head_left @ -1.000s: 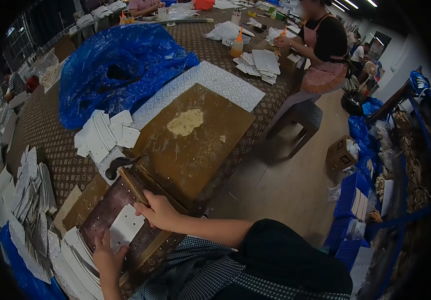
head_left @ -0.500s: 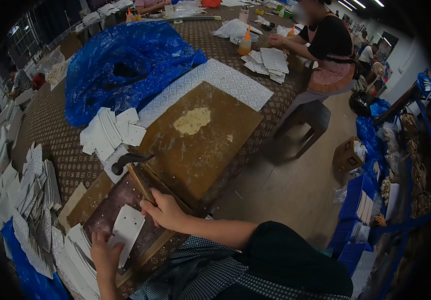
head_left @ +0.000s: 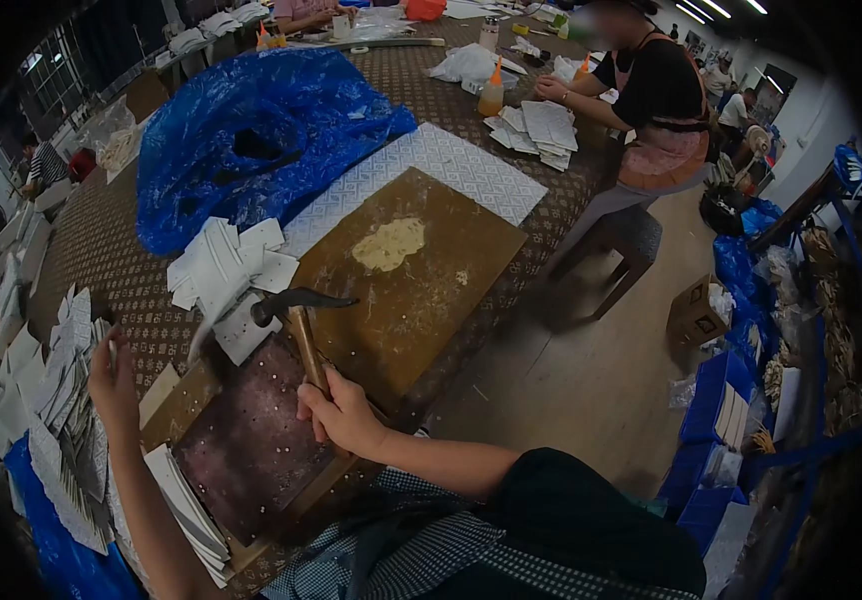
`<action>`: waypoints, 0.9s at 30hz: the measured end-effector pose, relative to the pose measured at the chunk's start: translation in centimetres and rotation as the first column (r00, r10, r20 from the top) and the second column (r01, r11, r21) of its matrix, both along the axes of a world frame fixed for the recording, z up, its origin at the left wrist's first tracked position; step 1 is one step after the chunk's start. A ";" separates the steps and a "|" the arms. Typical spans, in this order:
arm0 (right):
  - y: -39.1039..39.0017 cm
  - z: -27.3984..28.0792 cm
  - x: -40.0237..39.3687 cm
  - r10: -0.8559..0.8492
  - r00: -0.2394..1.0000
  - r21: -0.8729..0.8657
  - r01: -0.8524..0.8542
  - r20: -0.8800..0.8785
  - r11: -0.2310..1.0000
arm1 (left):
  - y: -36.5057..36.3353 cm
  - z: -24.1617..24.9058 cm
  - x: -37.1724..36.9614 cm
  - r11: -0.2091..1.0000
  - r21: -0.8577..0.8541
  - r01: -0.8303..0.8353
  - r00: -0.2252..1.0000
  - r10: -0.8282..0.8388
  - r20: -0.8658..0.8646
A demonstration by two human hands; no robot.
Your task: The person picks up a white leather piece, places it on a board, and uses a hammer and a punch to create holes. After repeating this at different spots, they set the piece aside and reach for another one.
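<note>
My right hand [head_left: 343,412] is wrapped round the wooden handle of a hammer [head_left: 306,345], whose dark curved head is raised over the edge of the brown board [head_left: 431,290]. My left hand [head_left: 114,375] is up at the left, near the upright stacks of white pieces [head_left: 69,350], its fingers apart and nothing visible in them. Between my hands lies a dark reddish pad [head_left: 251,430] dotted with small bits. White curved strips [head_left: 186,505] rest along its lower left side. A pale piece, blurred, lies by the pile of white pieces [head_left: 226,265] beyond the pad.
A crumpled blue plastic sheet [head_left: 251,140] covers the table's far left. White patterned paper [head_left: 486,165] lies under the board. A person [head_left: 651,95] works at the right edge beside a stool [head_left: 631,235], near an orange-tipped bottle [head_left: 492,95]. Blue bins [head_left: 716,400] stand at the right.
My left hand has left the pad and moved up and left. The white piece beneath it is off the pad. My right hand has shifted slightly right, with the hammer head higher and turned.
</note>
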State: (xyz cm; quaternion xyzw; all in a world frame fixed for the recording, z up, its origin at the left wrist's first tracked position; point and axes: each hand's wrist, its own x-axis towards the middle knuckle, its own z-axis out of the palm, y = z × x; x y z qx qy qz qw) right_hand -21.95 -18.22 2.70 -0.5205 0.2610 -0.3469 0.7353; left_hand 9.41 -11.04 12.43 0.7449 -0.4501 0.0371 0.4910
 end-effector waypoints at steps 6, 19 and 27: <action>0.1 -0.2 0.1 0.014 0.999 -0.008 -0.014 -0.041 1.000 | 9.7 -4.3 1.3 0.945 0.287 -0.160 0.955 0.074 0.288; 0.3 0.3 0.5 0.017 0.995 -0.044 -0.021 -0.096 0.999 | 23.8 -5.8 -8.4 0.427 0.682 -0.594 0.771 0.544 0.331; 0.4 0.1 0.5 -0.002 0.997 -0.071 -0.003 -0.074 0.998 | 25.2 -6.2 -6.1 0.446 0.566 -0.694 0.679 0.666 0.309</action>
